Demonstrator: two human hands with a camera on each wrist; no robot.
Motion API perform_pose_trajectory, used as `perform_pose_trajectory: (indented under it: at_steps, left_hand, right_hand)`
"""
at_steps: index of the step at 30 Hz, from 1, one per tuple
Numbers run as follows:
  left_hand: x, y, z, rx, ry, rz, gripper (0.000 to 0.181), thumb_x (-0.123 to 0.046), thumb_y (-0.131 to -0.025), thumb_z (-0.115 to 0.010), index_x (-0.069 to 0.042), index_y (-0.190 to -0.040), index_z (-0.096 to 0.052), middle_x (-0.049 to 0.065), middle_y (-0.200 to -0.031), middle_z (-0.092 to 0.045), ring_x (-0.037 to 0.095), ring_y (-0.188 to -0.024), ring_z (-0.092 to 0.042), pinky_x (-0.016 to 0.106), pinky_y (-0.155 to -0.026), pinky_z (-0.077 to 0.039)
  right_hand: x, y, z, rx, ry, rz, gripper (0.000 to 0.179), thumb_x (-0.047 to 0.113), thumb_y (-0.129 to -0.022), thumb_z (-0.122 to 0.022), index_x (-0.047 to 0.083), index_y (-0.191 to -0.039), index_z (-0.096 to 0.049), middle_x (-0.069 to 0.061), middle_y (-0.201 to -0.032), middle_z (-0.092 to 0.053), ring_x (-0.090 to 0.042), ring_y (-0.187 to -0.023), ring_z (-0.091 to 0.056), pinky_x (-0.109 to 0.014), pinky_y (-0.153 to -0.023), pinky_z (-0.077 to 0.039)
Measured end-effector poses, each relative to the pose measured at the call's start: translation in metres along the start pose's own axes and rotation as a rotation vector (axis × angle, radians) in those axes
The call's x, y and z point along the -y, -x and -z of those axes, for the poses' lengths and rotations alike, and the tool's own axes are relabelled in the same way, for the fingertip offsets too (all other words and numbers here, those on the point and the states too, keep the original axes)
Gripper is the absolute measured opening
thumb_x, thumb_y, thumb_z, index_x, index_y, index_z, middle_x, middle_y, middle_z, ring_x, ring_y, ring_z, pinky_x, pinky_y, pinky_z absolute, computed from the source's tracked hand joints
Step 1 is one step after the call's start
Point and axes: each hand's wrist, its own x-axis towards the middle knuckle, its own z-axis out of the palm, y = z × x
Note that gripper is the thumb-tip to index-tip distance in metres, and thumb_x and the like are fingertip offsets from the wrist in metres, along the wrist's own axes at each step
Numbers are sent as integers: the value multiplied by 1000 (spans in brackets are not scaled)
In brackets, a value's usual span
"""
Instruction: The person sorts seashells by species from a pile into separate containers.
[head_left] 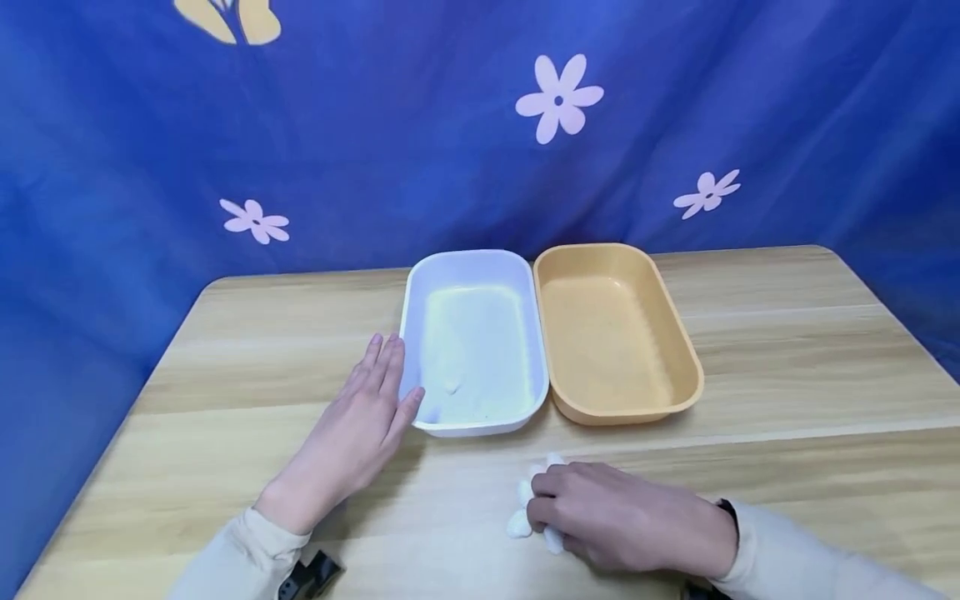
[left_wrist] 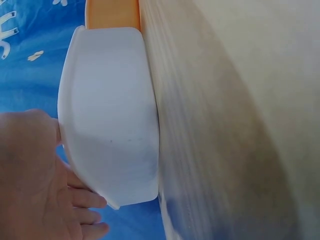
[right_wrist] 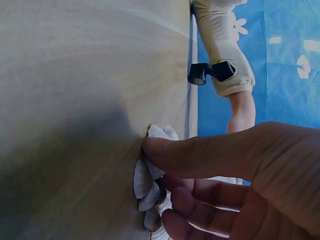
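Note:
Several white ribbed seashells [right_wrist: 143, 178] lie in a small heap on the table. My right hand [head_left: 611, 517] is at the heap, its fingers curled and its thumb on one of the shells; the palm side shows in the right wrist view. Part of the heap is hidden under this hand. With its fingers extended, my left hand [head_left: 352, 421] is at the left side of the white basin [head_left: 480, 429], the thumb overlapping the near-left rim. In the left wrist view its fingertips [left_wrist: 90, 198] are right at that rim.
An orange-yellow basin [head_left: 630, 414] stands right beside the white one, on its right. Both sit toward the back of the wooden table [head_left: 787, 350]. A blue curtain [head_left: 420, 125] with flower prints hangs close behind the table's far edge.

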Motion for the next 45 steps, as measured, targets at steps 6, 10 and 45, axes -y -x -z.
perform_pose_trajectory:
  at_steps: [6,10,45]
  left_hand:
    - [4,14,-4,-3,17,44,68,-39,-106,-27,13,-148,-18,28,-155,-18,41,-145,-8,56,-115,-18]
    - [5,16,-8,-11,29,54,67,-39,-106,-28,13,-148,-18,28,-155,-18,40,-145,-7,56,-115,-18]
    - [-4,1,-3,-42,29,-5,66,-38,-106,-29,12,-148,-18,26,-155,-19,39,-145,-10,57,-114,-21]
  right_hand:
    - [3,-1,-9,33,-62,21,21,17,-85,-72,21,-81,-52,15,-75,-37,3,-71,-39,-6,-63,-33]
    - [2,2,-11,9,-72,21,22,18,-87,-71,21,-80,-50,15,-74,-35,3,-69,-36,-5,-61,-29]
    - [-3,19,-14,-132,36,47,8,21,-90,-68,21,-85,-61,15,-80,-52,2,-71,-47,-14,-67,-44]
